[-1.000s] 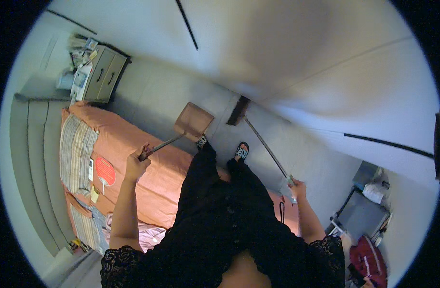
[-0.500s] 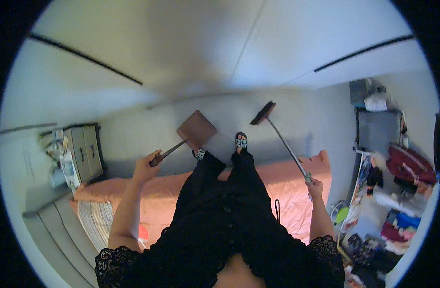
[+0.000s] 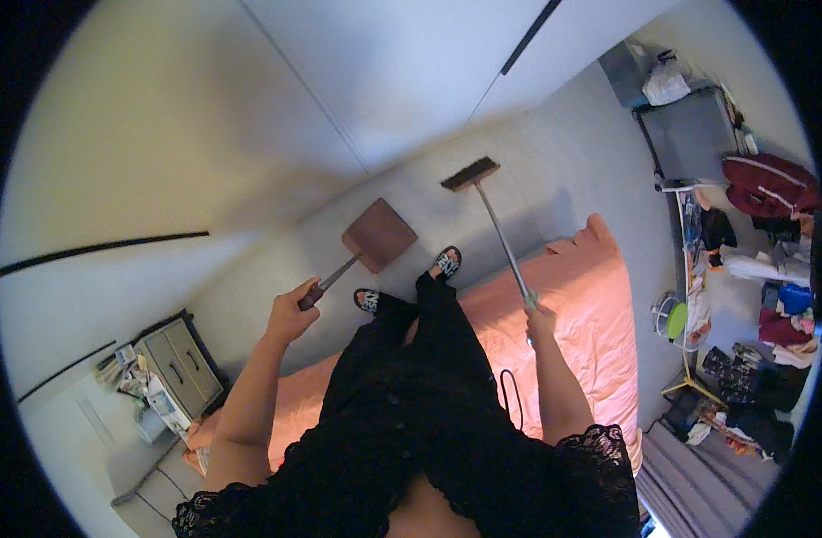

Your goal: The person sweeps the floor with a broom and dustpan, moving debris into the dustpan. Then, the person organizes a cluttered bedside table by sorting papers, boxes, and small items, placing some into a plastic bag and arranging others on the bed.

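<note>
Brown and flat, the square-panned dustpan point(image 3: 380, 236) hung out over the pale grey floor point(image 3: 554, 170) just ahead of the person's feet, its dark handle wrapped in the closed fist of the left hand point(image 3: 292, 312). Beside it, well apart, the long-handled broom with a dark bristle head point(image 3: 471, 173) stood tilted, its head on the floor near the white wall point(image 3: 402, 63) and its thin metal shaft running back to the right hand point(image 3: 540, 320), which was clenched round the top end. Black-and-white patterned sandals point(image 3: 446, 262) showed between the two tools, below a black lace-trimmed dress. Behind the legs lay a bed with a salmon-pink cover point(image 3: 581, 305). To the left stood a small grey drawer cabinet point(image 3: 180, 368); to the right, cluttered shelves of clothes and bags point(image 3: 761, 260).
</note>
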The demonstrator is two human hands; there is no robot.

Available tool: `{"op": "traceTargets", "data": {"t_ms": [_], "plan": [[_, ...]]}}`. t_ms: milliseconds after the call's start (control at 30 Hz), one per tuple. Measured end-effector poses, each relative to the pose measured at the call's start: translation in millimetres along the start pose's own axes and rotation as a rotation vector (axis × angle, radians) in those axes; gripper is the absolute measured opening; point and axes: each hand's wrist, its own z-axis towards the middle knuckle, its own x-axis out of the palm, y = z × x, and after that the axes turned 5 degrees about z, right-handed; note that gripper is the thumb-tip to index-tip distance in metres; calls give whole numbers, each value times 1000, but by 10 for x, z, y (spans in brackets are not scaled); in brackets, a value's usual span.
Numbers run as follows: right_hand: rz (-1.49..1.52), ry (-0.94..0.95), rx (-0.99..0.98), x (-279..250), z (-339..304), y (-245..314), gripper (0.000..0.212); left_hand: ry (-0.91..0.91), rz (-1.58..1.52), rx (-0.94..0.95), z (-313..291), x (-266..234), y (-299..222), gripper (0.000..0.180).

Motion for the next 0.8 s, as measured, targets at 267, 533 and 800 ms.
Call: {"op": "traceTargets", "data": {"t_ms": [267, 533, 800], "plan": [[-25, -11, -252, -1181, 7, 698, 28, 54, 143, 56, 396, 220, -595, 59], [-1270, -268, -678, -750, 1141, 2397, 31, 98, 113, 89, 728, 448, -1085, 59], [-1485, -102, -708, -342, 1330, 1710, 24, 198, 220, 97, 996, 430, -1184, 57]]}}
